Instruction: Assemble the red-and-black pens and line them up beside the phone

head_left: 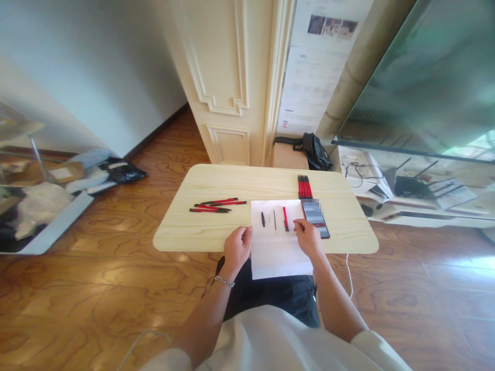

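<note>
A white sheet of paper [276, 257] lies on the table and hangs over its front edge. Pen parts are laid out on it in a row: a black tip piece [263, 219], a small pale spring-like piece [269, 218], a thin dark refill [275, 219] and a red barrel with a black end [285, 218]. My left hand [237, 248] is closed at the sheet's left edge; whether it pinches the paper is unclear. Closed too, my right hand [308, 238] has its fingertips over the paper, right of the barrel. Anything inside them is too small to make out.
Several red-and-black pens [216, 205] lie loosely on the table's left. More stand side by side in a row [305, 186] at the back right, above a phone [316, 219]. Beyond the pale wooden table [193, 232] are a black bag [315, 150] and a large screen [425, 87].
</note>
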`<state>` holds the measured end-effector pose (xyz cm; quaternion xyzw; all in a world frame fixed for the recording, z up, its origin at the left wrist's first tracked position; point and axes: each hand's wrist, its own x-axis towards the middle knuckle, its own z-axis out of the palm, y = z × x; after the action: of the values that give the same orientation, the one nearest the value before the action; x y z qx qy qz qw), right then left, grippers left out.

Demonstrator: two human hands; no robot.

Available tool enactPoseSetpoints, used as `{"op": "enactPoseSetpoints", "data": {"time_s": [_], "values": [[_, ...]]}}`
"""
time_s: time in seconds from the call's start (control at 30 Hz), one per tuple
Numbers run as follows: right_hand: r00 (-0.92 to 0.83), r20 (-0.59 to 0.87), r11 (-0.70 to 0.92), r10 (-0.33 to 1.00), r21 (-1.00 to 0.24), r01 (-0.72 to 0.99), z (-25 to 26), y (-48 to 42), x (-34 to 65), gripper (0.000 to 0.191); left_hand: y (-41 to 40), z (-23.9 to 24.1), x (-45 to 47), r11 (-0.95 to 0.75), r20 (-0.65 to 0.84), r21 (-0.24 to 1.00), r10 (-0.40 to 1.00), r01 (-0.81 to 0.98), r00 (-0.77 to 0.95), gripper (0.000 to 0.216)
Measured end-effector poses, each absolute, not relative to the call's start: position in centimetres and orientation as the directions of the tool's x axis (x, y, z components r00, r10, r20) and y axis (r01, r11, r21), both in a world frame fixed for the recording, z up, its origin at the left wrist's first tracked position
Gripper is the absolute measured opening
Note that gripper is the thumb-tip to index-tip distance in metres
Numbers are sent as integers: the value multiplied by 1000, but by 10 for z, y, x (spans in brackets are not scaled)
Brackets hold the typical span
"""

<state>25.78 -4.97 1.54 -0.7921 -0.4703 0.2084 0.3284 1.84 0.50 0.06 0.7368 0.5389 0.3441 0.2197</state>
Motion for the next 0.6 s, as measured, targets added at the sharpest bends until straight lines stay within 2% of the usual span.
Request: {"op": "enactPoseSetpoints", "data": {"time_s": [0.17, 0.37, 0.5, 0.6], "values": [[398, 24, -317, 917, -561, 765, 30, -24, 256, 25, 4, 2, 19, -340, 279, 650, 939, 679, 203, 31], [399, -78, -396, 914, -392, 830, 31, 16, 254, 31, 3, 4, 19, -325, 268, 659, 944, 678, 191, 33], [399, -104, -410, 911, -339, 847, 27, 28, 253, 35, 4, 5, 17, -319, 255, 718, 947, 618, 194, 32], [403, -106, -413, 909, -351, 840, 29, 29, 256, 34, 5, 8, 16, -311, 237, 760, 950, 570, 202, 31]]}}
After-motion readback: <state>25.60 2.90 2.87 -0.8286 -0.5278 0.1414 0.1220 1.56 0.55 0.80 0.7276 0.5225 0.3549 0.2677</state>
